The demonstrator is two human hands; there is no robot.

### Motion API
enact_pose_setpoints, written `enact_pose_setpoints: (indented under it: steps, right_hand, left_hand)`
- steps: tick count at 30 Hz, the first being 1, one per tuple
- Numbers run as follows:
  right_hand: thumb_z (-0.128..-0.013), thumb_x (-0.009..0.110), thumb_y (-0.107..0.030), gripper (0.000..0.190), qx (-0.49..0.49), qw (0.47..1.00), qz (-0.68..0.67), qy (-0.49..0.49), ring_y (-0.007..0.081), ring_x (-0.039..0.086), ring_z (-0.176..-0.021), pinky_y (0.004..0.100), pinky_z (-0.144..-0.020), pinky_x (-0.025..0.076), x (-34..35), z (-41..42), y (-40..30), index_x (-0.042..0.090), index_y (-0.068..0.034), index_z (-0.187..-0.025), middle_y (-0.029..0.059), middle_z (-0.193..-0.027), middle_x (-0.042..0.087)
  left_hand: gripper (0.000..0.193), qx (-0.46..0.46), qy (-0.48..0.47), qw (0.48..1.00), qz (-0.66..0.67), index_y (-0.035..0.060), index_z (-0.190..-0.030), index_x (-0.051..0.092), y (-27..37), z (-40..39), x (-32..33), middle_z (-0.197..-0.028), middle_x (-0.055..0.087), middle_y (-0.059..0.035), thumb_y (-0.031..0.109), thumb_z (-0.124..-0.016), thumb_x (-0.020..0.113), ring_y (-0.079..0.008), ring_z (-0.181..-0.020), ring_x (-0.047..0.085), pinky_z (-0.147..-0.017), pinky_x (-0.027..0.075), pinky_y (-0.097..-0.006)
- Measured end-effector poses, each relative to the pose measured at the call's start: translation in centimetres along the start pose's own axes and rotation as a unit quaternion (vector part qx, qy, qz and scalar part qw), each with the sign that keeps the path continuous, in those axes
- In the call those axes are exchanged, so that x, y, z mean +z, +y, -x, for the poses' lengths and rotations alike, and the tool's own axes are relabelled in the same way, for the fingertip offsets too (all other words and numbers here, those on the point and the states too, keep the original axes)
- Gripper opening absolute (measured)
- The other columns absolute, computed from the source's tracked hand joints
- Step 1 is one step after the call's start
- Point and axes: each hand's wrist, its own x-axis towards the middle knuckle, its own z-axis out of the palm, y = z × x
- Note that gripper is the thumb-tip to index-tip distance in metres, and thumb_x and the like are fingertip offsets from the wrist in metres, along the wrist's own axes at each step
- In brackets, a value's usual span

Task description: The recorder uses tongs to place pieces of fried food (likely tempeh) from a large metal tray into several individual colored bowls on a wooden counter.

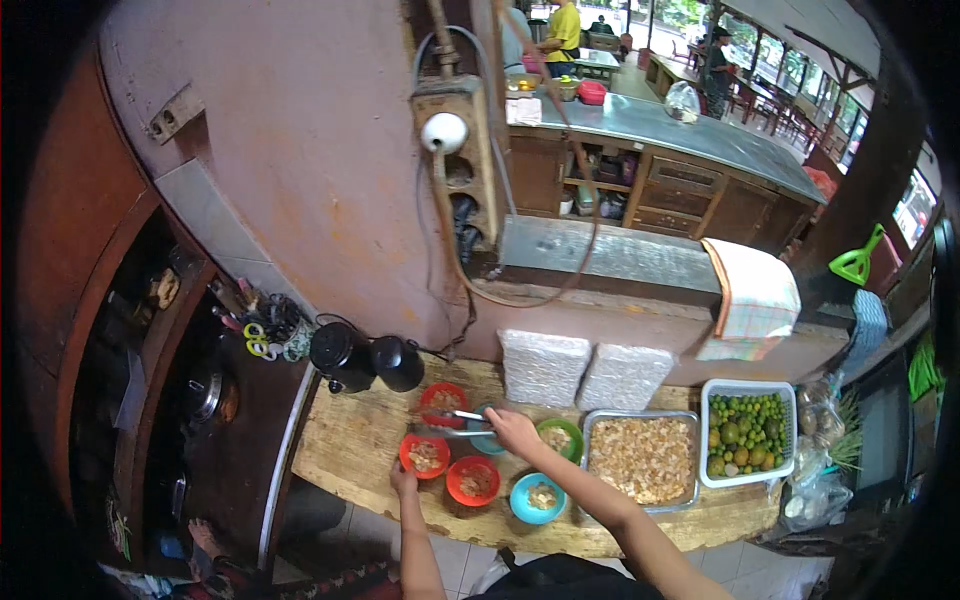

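Observation:
My right hand (512, 429) is closed on the handle end of metal tongs (457, 430), whose arms point left over the bowls. With its fingers, my left hand (403, 478) touches the near left rim of a red bowl (424, 456) that holds pale brown food pieces. Close by are another red bowl (473, 481), a red bowl (443, 405) behind the tongs, a light blue bowl (538, 499) and a green bowl (560, 440), each with some food in it. One more blue bowl (489, 439) is partly hidden by the tongs and hand. A metal tray (641, 457) of chopped food stands right of them.
A white basket (788, 439) of limes stands at the right. Two wrapped white blocks (544, 369) lean against the wall. Black containers (343, 356) stand at the back left corner. Another person's hand (204, 537) shows at the lower left, beside dark shelving. A cable loop hangs above.

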Motion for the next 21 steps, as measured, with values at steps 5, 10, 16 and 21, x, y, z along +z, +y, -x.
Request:
enact_pose_setpoints:
  steps: [5,10,16,21]
  right_hand:
    - [-0.067,0.044,-0.011,0.026,0.005,0.992,0.125,-0.017,0.0284,0.049,-0.083,0.0394,-0.074,0.036,2.8,-6.8,0.8,0.044,-0.004,-0.092,0.0143,-0.086,0.052]
    - [-0.067,0.049,-0.016,0.032,0.044,0.997,0.062,-0.031,0.0327,0.052,-0.076,0.04,-0.074,0.035,6.1,-8.9,-1.1,0.04,-0.006,-0.096,0.0175,-0.076,0.054]
    - [-0.072,0.045,-0.015,0.031,0.191,0.973,-0.095,-0.085,0.0353,0.053,-0.071,0.0426,-0.062,0.043,10.9,-10.2,-5.4,0.037,-0.008,-0.101,0.0195,-0.072,0.054]
    - [-0.064,0.052,-0.017,0.036,0.123,0.951,-0.238,-0.153,0.0345,0.052,-0.07,0.0404,-0.06,0.042,13.3,-9.7,-5.2,0.042,-0.003,-0.095,0.0213,-0.073,0.052]
  left_hand:
    - [0.031,-0.146,-0.003,0.981,0.126,0.0005,-0.083,0.051,2.4,0.7,-1.3,-0.078,0.053,-0.007,-0.016,-0.057,0.045,-0.0154,-0.065,0.053,-0.05,0.044,-0.0244]
    - [0.034,-0.115,0.073,0.943,0.304,0.0027,-0.091,0.043,1.2,-1.2,-3.6,-0.088,0.049,-0.0078,-0.013,-0.062,0.047,-0.0175,-0.074,0.05,-0.057,0.045,-0.0285]
    - [0.032,-0.111,0.151,0.878,0.44,0.0112,-0.099,0.037,-0.1,-3.6,-3.1,-0.094,0.043,-0.0082,0.006,-0.071,0.052,-0.0217,-0.08,0.044,-0.069,0.043,-0.035]
    - [0.038,-0.227,0.124,0.831,0.492,0.0105,-0.108,0.033,2.4,-1.8,0.6,-0.108,0.032,-0.0099,0.028,-0.076,0.044,-0.0263,-0.093,0.039,-0.079,0.037,-0.0419]
